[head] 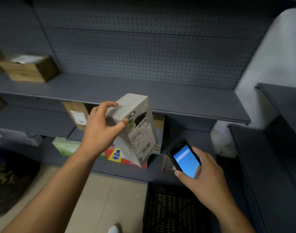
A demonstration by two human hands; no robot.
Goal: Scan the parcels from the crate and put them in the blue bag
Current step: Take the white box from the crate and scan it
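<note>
The left hand (103, 126) grips a grey parcel (137, 128), a tall box held tilted, with the thumb on its near face and the fingers curled over its upper left edge. A printed shipping label with barcodes faces the camera on the box's right side, just beyond the thumb. The right hand (202, 179) holds a handheld scanner (184, 157), fingers wrapped around its lower end and the thumb along its left edge; the lit blue screen faces up. The scanner's top end points toward the lower right corner of the parcel and sits near it, not touching.

Directly below the right hand lies a black mesh crate (176, 209) on the floor; what is in it cannot be told. Behind the left hand, grey shelves (186, 98) run across the view. Beyond the parcel, on the lower shelves, stand a brown carton (77, 115) with a white label and a red and yellow package (118, 156). Far up and left of the left hand, a cardboard box (27, 68) rests on the upper shelf.
</note>
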